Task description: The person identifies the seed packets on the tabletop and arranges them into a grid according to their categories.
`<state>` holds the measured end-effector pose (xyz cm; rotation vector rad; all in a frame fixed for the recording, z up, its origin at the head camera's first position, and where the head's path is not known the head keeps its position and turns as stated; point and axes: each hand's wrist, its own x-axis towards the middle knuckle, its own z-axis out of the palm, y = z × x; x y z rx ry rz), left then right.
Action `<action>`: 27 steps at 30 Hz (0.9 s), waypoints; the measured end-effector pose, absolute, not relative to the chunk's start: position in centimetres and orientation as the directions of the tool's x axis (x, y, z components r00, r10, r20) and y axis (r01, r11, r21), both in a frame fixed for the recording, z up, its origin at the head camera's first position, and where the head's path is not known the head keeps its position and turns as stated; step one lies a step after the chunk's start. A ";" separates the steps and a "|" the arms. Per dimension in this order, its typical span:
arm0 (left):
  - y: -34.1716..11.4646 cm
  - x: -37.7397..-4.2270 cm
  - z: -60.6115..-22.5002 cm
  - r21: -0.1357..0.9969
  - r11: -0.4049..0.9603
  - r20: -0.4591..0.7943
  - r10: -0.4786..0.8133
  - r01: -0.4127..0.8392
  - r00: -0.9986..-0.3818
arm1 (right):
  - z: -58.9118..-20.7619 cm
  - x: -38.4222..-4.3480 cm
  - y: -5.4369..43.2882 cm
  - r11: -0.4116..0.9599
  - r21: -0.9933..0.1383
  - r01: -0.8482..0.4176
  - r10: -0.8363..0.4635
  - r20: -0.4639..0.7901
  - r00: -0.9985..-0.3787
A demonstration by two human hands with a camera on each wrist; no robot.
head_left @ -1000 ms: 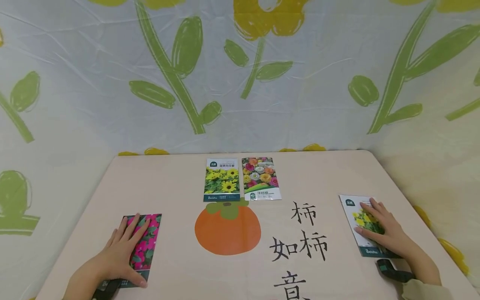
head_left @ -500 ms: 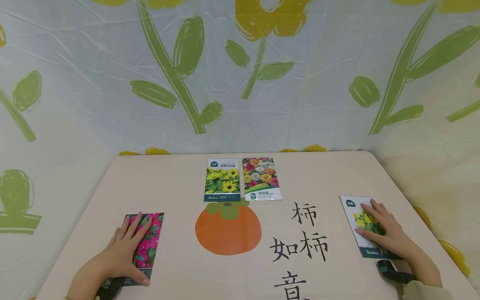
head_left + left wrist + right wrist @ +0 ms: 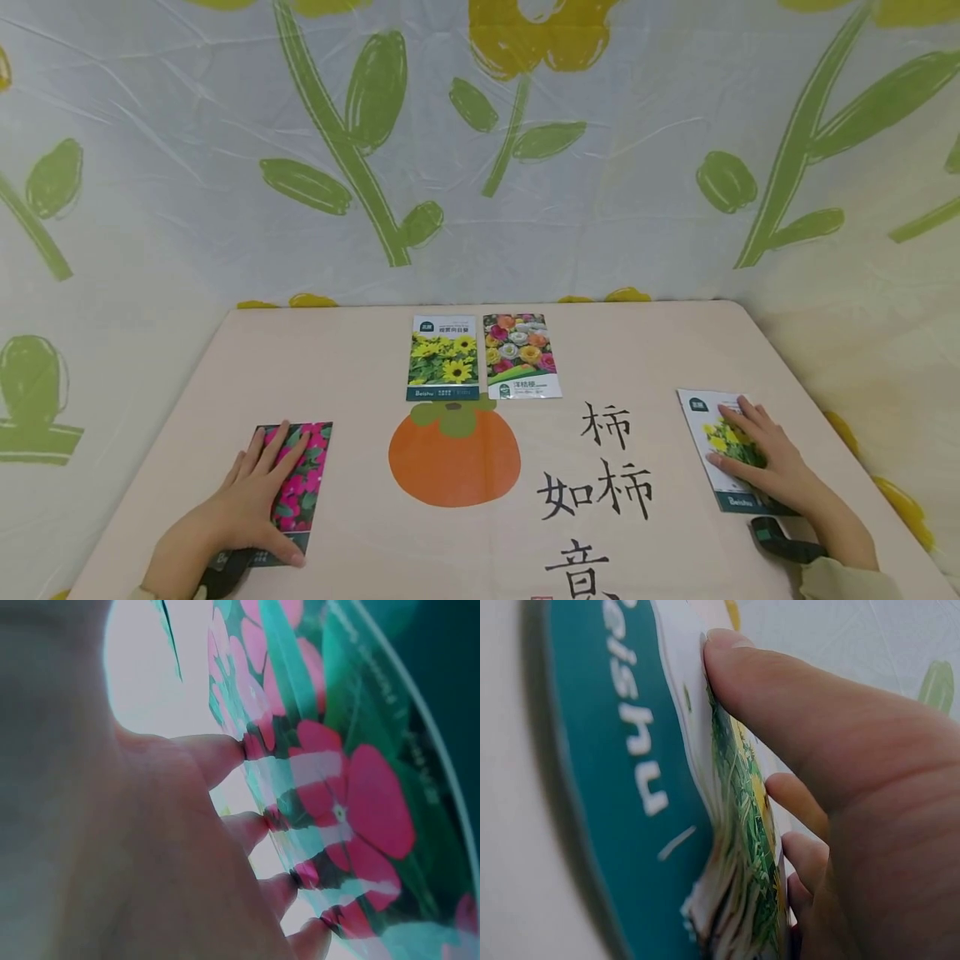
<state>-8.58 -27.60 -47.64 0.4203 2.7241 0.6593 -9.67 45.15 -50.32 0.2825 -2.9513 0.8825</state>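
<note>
My left hand (image 3: 251,504) lies with spread fingers on a seed packet with pink flowers (image 3: 303,492), at the left of the table. In the left wrist view, its fingertips touch the glossy pink-flower front. At the right, my right hand (image 3: 776,467) rests on a white seed packet with yellow flowers (image 3: 716,454) and a dark green band. The right wrist view shows the thumb (image 3: 757,679) and fingertips on that packet's face, beside the "Beishu" lettering. Palms and wrists cover part of both packets.
Two more seed packets lie side by side at the back middle: one with yellow sunflowers (image 3: 442,358), one with mixed-colour blooms (image 3: 521,357). The pale table (image 3: 352,367) bears a printed orange persimmon (image 3: 453,458) and black characters. A flower-patterned curtain (image 3: 600,192) stands behind.
My left hand has slid the pink-flower packet a little to the right and away from me. The right hand and its packet stay where they were.
</note>
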 end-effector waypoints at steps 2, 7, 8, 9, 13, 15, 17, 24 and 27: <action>-27.5 -8.6 -47.6 0.479 0.854 -0.230 0.344 0.202 -0.911 | -50.3 -9.7 45.2 0.820 -0.540 -0.189 -0.161 0.101 -0.982; -27.3 -8.7 -47.7 0.482 0.851 -0.219 0.351 0.212 -0.911 | -50.2 -9.7 45.2 0.815 -0.546 -0.196 -0.164 0.107 -0.981; -27.3 -8.7 -47.7 0.479 0.852 -0.221 0.348 0.209 -0.911 | -50.2 -9.7 45.2 0.814 -0.547 -0.196 -0.165 0.107 -0.981; -27.2 -8.8 -47.7 0.480 0.852 -0.221 0.348 0.209 -0.911 | -50.2 -9.6 45.1 0.814 -0.547 -0.196 -0.165 0.106 -0.981; -27.1 -8.8 -47.7 0.476 0.854 -0.221 0.346 0.209 -0.912 | -50.1 -9.6 45.1 0.817 -0.544 -0.190 -0.162 0.101 -0.982; -27.1 -8.8 -47.7 0.469 0.860 -0.231 0.339 0.201 -0.912 | -50.1 -9.6 45.0 0.818 -0.543 -0.189 -0.161 0.099 -0.982; -27.0 -8.8 -47.7 0.471 0.858 -0.229 0.342 0.203 -0.911 | -50.1 -9.6 45.0 0.817 -0.544 -0.189 -0.161 0.100 -0.982; -26.9 -8.7 -47.3 0.484 0.852 -0.230 0.346 0.202 -0.910 | -50.2 -9.7 45.0 0.818 -0.543 -0.190 -0.160 0.103 -0.982; -26.8 -8.6 -47.2 0.480 0.856 -0.239 0.339 0.193 -0.910 | -50.2 -9.7 45.0 0.820 -0.539 -0.190 -0.159 0.104 -0.982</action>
